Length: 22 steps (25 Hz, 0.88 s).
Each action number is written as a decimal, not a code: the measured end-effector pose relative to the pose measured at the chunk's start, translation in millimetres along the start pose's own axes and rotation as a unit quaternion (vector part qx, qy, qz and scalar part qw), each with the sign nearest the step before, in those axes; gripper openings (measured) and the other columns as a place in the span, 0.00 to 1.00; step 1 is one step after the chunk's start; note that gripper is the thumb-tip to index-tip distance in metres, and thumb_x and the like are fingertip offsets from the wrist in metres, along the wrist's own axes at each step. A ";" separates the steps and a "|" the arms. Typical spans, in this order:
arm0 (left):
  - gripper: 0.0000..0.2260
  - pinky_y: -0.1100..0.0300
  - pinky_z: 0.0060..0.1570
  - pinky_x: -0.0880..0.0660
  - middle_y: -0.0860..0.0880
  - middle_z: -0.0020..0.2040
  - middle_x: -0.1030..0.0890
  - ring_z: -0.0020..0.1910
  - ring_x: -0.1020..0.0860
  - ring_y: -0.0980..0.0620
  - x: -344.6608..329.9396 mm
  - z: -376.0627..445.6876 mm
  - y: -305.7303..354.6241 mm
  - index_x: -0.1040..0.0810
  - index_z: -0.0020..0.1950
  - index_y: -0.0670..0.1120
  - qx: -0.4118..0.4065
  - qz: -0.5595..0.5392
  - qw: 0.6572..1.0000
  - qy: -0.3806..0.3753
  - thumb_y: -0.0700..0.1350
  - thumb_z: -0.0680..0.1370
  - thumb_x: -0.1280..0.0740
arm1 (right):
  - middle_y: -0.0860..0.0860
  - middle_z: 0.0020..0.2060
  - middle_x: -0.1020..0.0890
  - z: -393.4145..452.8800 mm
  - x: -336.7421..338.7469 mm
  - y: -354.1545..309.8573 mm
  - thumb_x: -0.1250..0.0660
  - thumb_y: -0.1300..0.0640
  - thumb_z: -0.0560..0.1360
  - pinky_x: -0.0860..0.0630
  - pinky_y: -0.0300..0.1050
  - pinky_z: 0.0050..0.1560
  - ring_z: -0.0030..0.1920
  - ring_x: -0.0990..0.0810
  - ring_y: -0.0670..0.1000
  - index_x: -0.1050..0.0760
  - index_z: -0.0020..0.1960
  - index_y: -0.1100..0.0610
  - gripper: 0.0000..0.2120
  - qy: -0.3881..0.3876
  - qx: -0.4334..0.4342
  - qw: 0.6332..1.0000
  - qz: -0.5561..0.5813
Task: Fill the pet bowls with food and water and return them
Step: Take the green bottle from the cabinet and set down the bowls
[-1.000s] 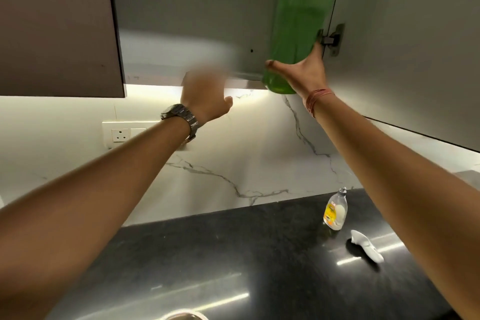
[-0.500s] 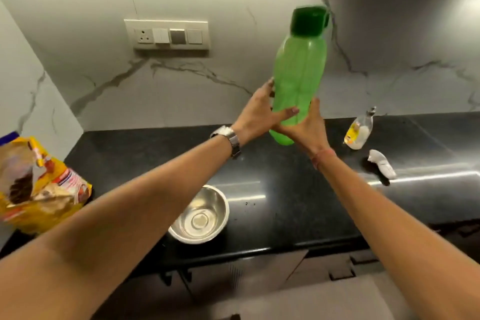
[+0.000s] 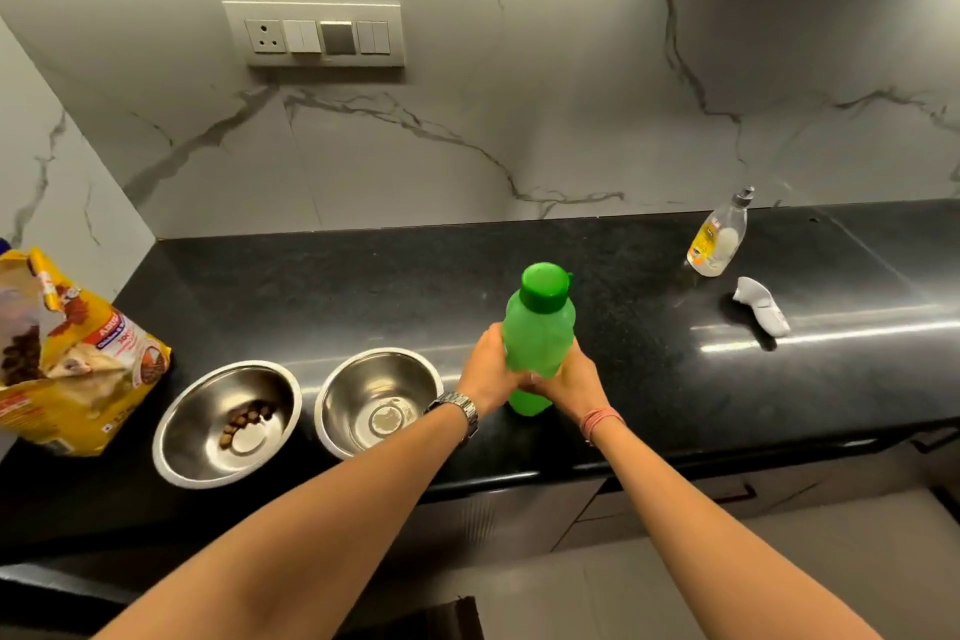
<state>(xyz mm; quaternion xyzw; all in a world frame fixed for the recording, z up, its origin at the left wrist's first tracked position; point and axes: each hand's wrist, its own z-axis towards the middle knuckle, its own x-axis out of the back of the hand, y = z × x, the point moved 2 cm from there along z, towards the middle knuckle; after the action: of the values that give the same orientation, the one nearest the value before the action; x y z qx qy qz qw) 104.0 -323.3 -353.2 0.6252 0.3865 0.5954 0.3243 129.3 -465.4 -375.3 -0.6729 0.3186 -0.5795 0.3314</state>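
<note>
A green water bottle (image 3: 540, 327) with a dark green cap stands upright on the black counter (image 3: 649, 379). My left hand (image 3: 491, 369) and my right hand (image 3: 569, 377) wrap its lower body from both sides. To the left sit two steel bowls. The left bowl (image 3: 197, 447) holds a few brown kibble pieces. The right bowl (image 3: 358, 395) has no food in it. An open yellow pet food bag (image 3: 78, 369) leans at the far left of the counter.
A small clear bottle with a yellow label (image 3: 717, 237) stands at the back right, with a white crumpled object (image 3: 761, 309) in front of it. A switch panel (image 3: 314, 34) is on the marble wall. The counter's front edge runs below the bowls.
The green bottle has come down out of the upper cupboard, both hands closing on it, and now rests on the counter. My view has tilted down, revealing both bowls and the food bag.
</note>
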 end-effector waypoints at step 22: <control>0.29 0.50 0.61 0.28 0.55 0.69 0.28 0.65 0.26 0.47 64.6 4.9 43.1 0.36 0.73 0.54 -0.022 0.250 0.967 0.042 0.36 0.74 0.44 | 0.50 0.76 0.37 8.4 231.8 -187.5 0.25 0.61 0.69 0.29 0.43 0.66 0.73 0.34 0.48 0.48 0.77 0.46 0.45 0.211 0.267 0.831 0.439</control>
<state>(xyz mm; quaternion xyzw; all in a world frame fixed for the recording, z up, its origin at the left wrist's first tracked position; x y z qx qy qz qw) 112.5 -288.0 -284.4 0.6689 0.2181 0.6917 0.1626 175.1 -545.0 -91.5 -0.2085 0.4757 -0.5634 0.6425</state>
